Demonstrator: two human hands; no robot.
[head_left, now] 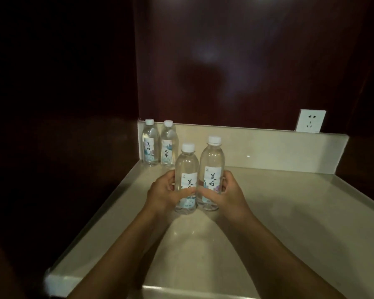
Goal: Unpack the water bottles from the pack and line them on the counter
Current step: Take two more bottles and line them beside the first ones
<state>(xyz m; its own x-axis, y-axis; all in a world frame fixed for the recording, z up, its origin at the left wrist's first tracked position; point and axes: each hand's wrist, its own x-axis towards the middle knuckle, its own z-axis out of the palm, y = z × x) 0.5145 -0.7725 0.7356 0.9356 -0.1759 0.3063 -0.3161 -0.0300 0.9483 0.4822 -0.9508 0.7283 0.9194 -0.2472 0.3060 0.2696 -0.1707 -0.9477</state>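
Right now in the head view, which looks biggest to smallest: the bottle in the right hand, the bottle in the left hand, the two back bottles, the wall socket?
1. Right-hand bottle
2. Left-hand bottle
3. Back bottles, which look alike
4. Socket

The bottles may all be one size; the held pair are merely nearer the camera.

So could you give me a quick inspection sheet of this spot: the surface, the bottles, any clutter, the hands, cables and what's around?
Surface: pale stone counter with a raised back edge.
Job's things: two capped bottles stand side by side in the back left corner; two more are held upright side by side near the middle, the left bottle and the right bottle. No pack seen.
Clutter: nothing seen.
Hands: left hand grips the left bottle, right hand grips the right bottle, fingers curled round each.
Cables: nothing seen.
Surroundings: dark wood panels; a white wall socket at the back right.
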